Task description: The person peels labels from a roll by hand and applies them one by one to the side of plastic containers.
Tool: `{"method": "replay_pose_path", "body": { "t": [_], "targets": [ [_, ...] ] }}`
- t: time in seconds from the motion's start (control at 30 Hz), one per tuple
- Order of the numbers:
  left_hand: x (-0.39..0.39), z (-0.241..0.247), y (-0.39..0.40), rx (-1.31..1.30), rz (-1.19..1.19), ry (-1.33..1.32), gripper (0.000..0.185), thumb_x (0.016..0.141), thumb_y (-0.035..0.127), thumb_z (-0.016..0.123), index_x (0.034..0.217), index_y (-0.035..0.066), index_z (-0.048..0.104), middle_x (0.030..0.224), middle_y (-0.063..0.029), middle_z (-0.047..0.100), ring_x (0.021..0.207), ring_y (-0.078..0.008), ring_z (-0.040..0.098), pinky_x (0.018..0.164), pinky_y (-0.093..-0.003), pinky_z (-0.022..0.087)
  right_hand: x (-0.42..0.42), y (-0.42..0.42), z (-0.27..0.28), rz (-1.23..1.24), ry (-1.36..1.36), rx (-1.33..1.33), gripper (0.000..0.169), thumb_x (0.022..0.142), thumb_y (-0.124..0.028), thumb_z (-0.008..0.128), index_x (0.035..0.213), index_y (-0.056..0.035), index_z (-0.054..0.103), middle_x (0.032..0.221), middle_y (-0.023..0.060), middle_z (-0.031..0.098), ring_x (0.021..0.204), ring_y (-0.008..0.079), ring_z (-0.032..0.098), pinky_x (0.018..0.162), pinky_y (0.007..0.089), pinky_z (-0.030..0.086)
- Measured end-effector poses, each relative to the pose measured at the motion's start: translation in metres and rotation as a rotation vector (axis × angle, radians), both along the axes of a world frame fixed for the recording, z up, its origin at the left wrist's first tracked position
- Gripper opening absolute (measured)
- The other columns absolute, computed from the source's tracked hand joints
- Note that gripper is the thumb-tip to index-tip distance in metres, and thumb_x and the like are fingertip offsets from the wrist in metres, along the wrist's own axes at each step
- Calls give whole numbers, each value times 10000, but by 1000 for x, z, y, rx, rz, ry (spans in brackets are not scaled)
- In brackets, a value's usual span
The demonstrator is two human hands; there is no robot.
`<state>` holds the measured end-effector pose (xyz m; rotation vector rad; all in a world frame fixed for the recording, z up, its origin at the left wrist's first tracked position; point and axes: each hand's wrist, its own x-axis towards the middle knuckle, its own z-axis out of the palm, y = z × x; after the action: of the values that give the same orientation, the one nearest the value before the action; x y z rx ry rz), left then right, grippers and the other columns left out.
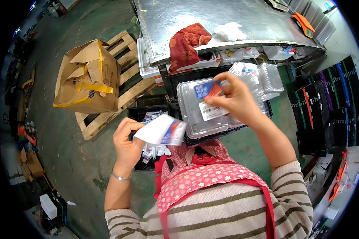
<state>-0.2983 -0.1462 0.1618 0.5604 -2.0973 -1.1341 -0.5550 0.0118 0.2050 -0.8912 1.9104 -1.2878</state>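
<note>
My left hand point(127, 143) holds a white backing sheet point(155, 129) with a blue and red printed label on it. The fingers of my right hand point(230, 97) pinch the edge of another printed label point(211, 103), which lies over the lid of a clear plastic container point(194, 128). Whether that label is stuck down cannot be told. Beside this container, at its right, stand stacks of clear plastic containers point(270, 77), one of them bearing a label. A black plastic crate point(203, 140) lies beneath the containers. Below my left hand is a black crate with several labels point(149, 154).
Ahead is a metal table point(164, 18) with a red patterned cloth point(187, 44), a crumpled white bag point(230, 31) and an orange device point(304, 25). An opened cardboard box point(88, 77) sits on a wooden pallet point(128, 86) at the left. Black crates point(312, 113) are stacked at the right.
</note>
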Motion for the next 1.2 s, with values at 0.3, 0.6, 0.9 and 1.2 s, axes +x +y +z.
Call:
{"method": "replay_pose_path", "body": {
  "t": [0.3,0.6,0.9,1.2],
  "targets": [
    [-4,-9,-10,101,-56,117,149,758,-84,645,865,4,590,797,-51,556,724,-145,533,692,-239,443,12,-16,-47,42,429,509,773,714,-327,806,1315,-36,417,910,195,653,674,291,677,537,384,536],
    [6,0,-13,-93,-68,-2,210,703,-50,729,866,26,622,796,-61,568,702,-147,547,610,-240,423,-22,47,-41,-328,939,479,940,699,-424,762,1465,-143,295,1393,206,353,1237,416,385,985,540,352],
    [-30,18,12,-75,5,33,222,721,-46,719,903,24,613,881,-69,543,781,-139,531,656,-225,410,-42,72,-8,-408,871,112,713,669,-245,745,1287,-45,451,1245,186,449,1155,390,447,972,468,384],
    [-49,39,40,-79,-26,-31,183,725,-19,722,877,16,626,818,-94,596,755,-188,589,736,-268,482,-271,152,-150,-591,925,553,658,740,-476,688,1290,-158,515,1399,151,390,1264,384,395,1028,533,313]
  ]
}}
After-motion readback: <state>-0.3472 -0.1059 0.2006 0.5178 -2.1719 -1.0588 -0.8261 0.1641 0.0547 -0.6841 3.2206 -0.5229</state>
